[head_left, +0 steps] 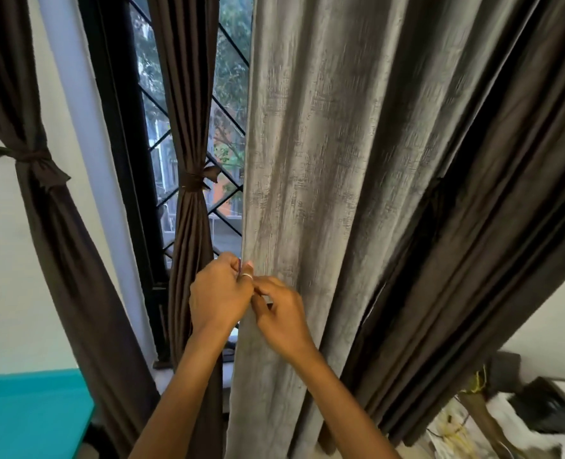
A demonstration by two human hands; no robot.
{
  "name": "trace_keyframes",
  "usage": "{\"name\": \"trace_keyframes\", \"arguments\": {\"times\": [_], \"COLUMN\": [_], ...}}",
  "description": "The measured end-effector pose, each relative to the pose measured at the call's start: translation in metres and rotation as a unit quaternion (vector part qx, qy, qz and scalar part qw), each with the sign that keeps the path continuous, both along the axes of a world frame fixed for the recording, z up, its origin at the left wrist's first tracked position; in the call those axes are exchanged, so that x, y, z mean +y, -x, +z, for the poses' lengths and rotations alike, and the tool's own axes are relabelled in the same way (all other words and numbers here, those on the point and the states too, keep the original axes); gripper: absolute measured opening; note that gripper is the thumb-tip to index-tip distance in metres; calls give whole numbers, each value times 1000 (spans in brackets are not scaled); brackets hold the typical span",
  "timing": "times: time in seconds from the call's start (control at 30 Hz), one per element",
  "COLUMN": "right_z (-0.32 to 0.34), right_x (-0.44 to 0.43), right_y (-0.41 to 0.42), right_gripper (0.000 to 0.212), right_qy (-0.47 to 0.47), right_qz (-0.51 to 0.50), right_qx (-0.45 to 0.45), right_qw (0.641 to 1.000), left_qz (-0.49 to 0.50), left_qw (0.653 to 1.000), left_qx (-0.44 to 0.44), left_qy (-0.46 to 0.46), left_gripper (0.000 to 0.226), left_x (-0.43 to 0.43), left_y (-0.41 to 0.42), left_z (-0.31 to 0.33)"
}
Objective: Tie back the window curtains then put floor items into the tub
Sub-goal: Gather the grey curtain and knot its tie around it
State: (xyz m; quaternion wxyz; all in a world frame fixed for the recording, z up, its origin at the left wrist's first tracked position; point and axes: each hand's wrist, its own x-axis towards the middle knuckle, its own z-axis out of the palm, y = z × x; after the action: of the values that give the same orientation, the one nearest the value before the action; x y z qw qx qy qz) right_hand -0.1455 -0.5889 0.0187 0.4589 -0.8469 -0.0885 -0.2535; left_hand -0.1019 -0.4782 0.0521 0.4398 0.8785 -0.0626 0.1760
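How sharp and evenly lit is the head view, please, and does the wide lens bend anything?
Head view: daylight comes through the window; the grey curtain shows its weave, the dark curtains go murky; the wide lens fans the curtains and window frame outward; the left hand and right hand are sharp, the clutter at lower right smeared.

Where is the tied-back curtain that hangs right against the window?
In the head view, the tied dark curtain hangs left of centre before the window, between the black frame and the grey curtain.
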Motion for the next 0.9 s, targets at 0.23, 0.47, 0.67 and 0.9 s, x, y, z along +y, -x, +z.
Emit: {"name": "trace_keyframes", "arguments": {"times": [0.23, 0.47, 0.67, 0.9], "right_z": [17, 33, 37, 28], "right_x": [-67, -103, -141, -132], "right_y": [16, 2, 15, 12], "right_gripper": [33, 8, 29, 28], "right_qy": [-34, 1, 40, 26], "right_qz": [-358, -280, -348, -344], "right_qx": [-31, 97, 74, 44], "right_qw": [932, 955, 934, 938], "left_qz": [-32, -63, -25, -16], "left_qw": [999, 997, 997, 998], "left_qx": [-36, -28, -16, -30], "left_qy": [23, 37, 69, 54], "left_gripper": [26, 22, 16, 22], "left_x": [15, 16, 48, 56], "left_y": [-8, -9, -23, -30], "left_z": [-11, -7, -3, -6]}}
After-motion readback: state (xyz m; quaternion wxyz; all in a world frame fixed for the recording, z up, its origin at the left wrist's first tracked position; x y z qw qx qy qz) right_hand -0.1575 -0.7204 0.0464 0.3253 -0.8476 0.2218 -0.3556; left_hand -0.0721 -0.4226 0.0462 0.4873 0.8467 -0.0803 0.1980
